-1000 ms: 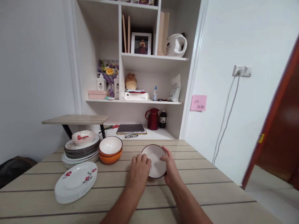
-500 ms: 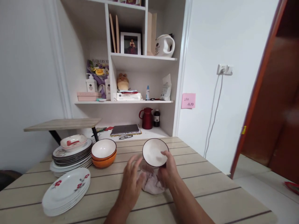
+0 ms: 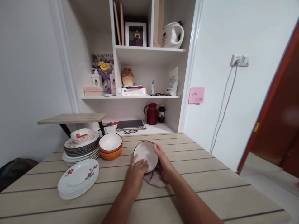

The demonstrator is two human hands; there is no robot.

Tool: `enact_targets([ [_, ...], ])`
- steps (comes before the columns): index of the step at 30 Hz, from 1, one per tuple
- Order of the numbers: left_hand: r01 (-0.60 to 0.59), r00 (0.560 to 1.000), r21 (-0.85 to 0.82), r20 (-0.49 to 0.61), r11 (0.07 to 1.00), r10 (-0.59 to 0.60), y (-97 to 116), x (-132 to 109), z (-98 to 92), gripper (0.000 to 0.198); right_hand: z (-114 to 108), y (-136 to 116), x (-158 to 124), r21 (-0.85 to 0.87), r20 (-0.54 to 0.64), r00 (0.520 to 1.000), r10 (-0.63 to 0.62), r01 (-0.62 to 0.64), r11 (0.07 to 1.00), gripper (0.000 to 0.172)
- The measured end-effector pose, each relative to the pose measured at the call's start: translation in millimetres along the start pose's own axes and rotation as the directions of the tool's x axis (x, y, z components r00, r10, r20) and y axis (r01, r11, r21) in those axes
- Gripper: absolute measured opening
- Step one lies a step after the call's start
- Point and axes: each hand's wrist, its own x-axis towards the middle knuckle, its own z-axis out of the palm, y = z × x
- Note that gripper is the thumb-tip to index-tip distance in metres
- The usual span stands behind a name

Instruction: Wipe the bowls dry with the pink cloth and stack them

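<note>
A bowl with a white inside and a dark rim is tilted so that its inside faces me. My right hand grips its right side, thumb by the rim. My left hand is on the near left edge, its fingers reaching over the rim onto the inner wall. Under the bowl, a crumpled pinkish-grey cloth lies on the table, partly hidden by the bowl and my right hand. To the left are two stacked orange bowls with white insides.
A stack of white flowered plates sits at the front left of the slatted table. Behind it rises a taller plate stack topped by a patterned dish. A red jug and a laptop are at the back.
My left hand has come from beside the bowl onto its near left rim. The bowl has shifted slightly left in my right hand. The view has turned a little.
</note>
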Motion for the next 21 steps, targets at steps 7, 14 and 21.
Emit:
enact_targets([
  [7, 0.145, 0.988, -0.551, 0.131, 0.822, -0.087, 25.3, 8.7, -8.2, 0.04, -8.9, -32.4, -2.5, -0.521, -0.038, 0.867, -0.497, 0.407, 0.75, 0.05],
  [14, 0.448, 0.827, -0.778, 0.175, 0.44, -0.534, 31.2, 10.7, -6.3, 0.017, -51.6, -39.4, -24.7, -0.58, -0.069, 0.912, -0.404, 0.293, 0.76, 0.052],
  [21, 0.425, 0.773, -0.88, 0.232, 0.212, -0.59, 37.2, 12.4, -11.7, 0.027, -80.6, 6.6, -45.9, -0.724, 0.461, 0.886, -0.049, 0.408, 0.557, 0.043],
])
